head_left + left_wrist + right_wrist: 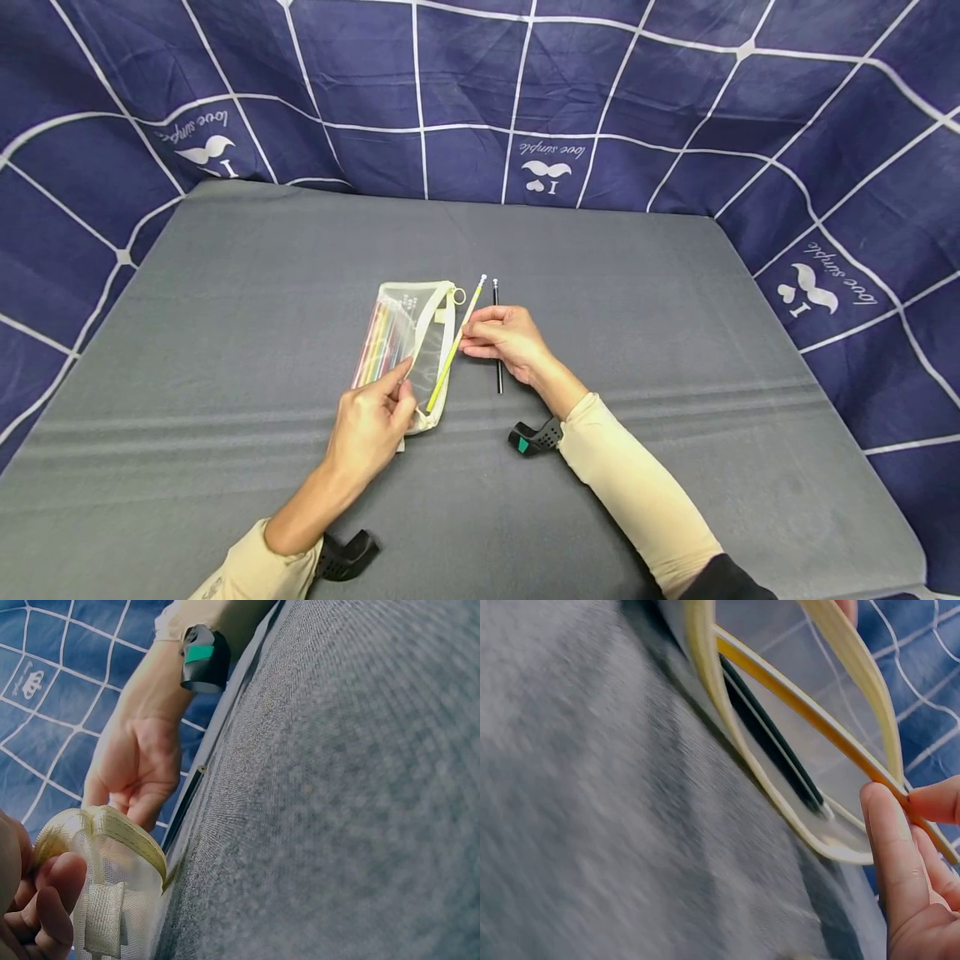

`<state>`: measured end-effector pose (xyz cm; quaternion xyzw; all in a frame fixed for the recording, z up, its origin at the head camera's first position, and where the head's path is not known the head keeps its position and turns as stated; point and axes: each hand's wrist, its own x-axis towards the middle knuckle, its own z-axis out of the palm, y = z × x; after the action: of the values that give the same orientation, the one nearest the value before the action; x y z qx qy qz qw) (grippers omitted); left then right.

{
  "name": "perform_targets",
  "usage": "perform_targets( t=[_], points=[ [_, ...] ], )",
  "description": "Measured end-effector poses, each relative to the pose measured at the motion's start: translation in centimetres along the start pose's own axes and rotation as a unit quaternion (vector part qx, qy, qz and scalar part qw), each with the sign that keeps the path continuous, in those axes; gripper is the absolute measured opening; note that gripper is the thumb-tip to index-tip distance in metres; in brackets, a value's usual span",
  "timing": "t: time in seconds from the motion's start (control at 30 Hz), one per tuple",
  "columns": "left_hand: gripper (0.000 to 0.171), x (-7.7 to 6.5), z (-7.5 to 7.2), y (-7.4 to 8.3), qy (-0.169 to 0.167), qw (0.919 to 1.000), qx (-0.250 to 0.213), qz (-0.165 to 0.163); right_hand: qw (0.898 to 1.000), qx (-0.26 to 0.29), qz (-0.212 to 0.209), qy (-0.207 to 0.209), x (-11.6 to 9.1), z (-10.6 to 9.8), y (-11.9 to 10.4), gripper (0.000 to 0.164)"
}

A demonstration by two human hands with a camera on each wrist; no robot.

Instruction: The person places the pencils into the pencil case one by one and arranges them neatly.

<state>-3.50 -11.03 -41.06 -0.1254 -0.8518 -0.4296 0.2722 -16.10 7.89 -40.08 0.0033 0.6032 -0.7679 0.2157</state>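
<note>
A see-through mesh pencil case (431,350) with cream trim lies unzipped on the grey table, colored pencils (382,340) showing through its left side. My left hand (372,425) holds the edge of its opening near the close end. Between thumb and fingers, my right hand (510,340) pinches a yellow pencil (473,302), which slants down into the opening. In the right wrist view, the yellow pencil (810,712) crosses the mouth, and a dark pencil (769,735) shows within the cream rim. A black pencil (499,379) lies on the table below my right hand.
The grey padded table (675,317) is bordered by a dark blue curtain (465,83) with white grid lines at the back and sides. A zipper ring (460,296) sticks out at the case's far end. Black wrist cameras (536,437) hang below both wrists.
</note>
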Motion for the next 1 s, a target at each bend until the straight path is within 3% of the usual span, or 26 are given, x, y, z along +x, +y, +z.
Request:
perform_targets(
  t=[0.5,0.77,1.0],
  points=[
    [0.034,0.0,0.0,-0.2,-0.003,1.0000,0.001,-0.001,0.999,-0.016,0.034,-0.035,-0.1,2.4,1.0,0.013],
    [0.033,0.0,0.0,-0.2,-0.007,1.0000,0.000,0.000,0.998,-0.037,0.038,-0.036,0.0,2.7,1.3,0.022],
    [0.034,0.0,0.1,-0.1,-0.009,0.9999,-0.001,-0.005,0.995,-0.068,0.047,-0.052,-0.2,2.8,1.3,0.013]
  ],
)
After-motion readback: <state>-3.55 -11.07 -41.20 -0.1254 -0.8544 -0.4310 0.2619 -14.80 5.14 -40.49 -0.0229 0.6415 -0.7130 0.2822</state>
